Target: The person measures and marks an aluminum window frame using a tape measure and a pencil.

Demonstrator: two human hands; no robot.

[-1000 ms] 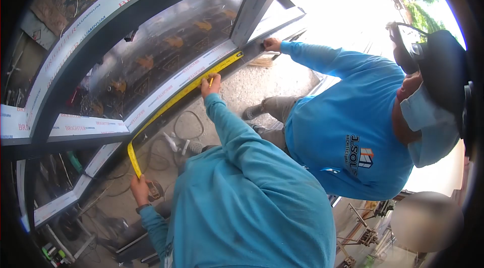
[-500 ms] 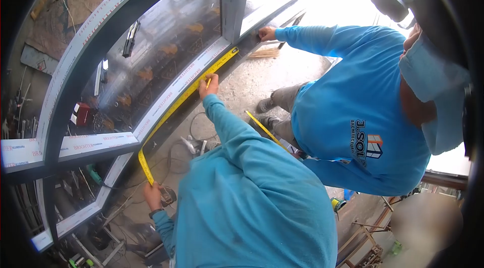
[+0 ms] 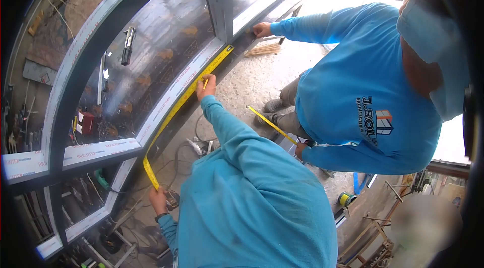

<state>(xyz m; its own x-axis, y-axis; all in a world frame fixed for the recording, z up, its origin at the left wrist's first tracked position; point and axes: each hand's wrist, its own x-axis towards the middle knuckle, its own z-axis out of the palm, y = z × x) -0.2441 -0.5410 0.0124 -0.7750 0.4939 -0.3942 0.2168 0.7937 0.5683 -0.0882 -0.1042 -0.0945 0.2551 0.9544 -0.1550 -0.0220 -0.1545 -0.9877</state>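
Observation:
My left hand [image 3: 158,200] is closed at the lower end of a yellow tape measure [image 3: 176,102], near a dark rounded object on the floor side. The blade bends there, then runs up along the dark, film-covered curved aluminium frame [image 3: 166,97]. My right hand [image 3: 207,86] is closed around a short yellow pencil [image 3: 205,84] and rests against the blade about two-thirds of the way up. The blade's far end lies near the upright mullion [image 3: 218,3]. Part of my left palm is hidden.
A co-worker in a blue shirt [image 3: 353,96] stands at the right, one hand [image 3: 262,29] on the frame's far edge, the other [image 3: 301,151] at a second yellow tape [image 3: 272,126]. Black tools [image 3: 128,46] and a red box [image 3: 85,123] show through the frame. Cables [image 3: 176,159] cross the floor.
My hands stay at the same places on the tape, while the view shifts slightly. The co-worker's lower hand, hidden before, now shows at the second tape.

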